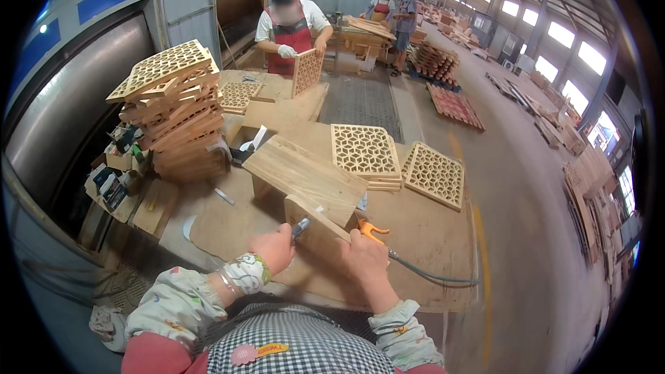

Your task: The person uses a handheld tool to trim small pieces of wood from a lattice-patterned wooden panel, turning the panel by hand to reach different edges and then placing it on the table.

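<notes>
You look out from your own head through the left of two fisheye cameras, tilted down past your checked apron (pixel 298 339). Your hands (pixel 275 251) are close below, the table (pixel 228 225) just beyond; forward and rightward, the workshop floor (pixel 516 187) recedes far off.

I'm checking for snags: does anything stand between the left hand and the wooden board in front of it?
Only the grey tool in the left hand comes between it and the wooden board; nothing else visible does. The orange tool is beside the right hand.
</notes>
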Motion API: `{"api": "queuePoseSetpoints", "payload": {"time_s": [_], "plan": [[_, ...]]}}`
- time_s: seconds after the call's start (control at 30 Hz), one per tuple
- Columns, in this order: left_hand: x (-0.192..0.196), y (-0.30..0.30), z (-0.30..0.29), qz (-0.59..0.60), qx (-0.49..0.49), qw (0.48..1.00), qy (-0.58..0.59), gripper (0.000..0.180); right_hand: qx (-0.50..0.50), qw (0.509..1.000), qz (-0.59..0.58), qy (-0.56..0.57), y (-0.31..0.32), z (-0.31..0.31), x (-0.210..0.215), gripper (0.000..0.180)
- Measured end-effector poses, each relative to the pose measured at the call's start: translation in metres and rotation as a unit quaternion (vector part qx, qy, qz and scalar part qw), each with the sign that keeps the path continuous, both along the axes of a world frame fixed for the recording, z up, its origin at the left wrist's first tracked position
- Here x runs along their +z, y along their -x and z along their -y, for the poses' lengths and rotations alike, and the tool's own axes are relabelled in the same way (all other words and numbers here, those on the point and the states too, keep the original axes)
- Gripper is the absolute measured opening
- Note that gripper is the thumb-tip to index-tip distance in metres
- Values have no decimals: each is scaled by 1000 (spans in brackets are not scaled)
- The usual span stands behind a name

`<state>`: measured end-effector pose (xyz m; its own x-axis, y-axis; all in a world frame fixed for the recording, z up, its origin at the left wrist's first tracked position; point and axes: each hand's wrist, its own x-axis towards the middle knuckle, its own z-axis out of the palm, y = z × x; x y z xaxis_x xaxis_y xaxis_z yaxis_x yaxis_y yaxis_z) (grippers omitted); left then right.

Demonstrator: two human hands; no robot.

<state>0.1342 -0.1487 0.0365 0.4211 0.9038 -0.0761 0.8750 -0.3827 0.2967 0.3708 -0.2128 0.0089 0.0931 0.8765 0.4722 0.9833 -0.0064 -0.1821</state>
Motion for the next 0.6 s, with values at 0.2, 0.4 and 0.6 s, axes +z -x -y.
{"api": "queuePoseSetpoints", "payload": {"time_s": [0.2,0.4,0.6], "plan": [[-17,3,-5,35,9,999,-11,33,-11,1000,-5,8,2,1,8,37],[-7,14,8,23,-2,1000,13,34,-5,1000,0,9,3,2,5,39],[-17,14,5,55,2,998,43,38,-46,996,-2,82,3,-2,12,37]]}}
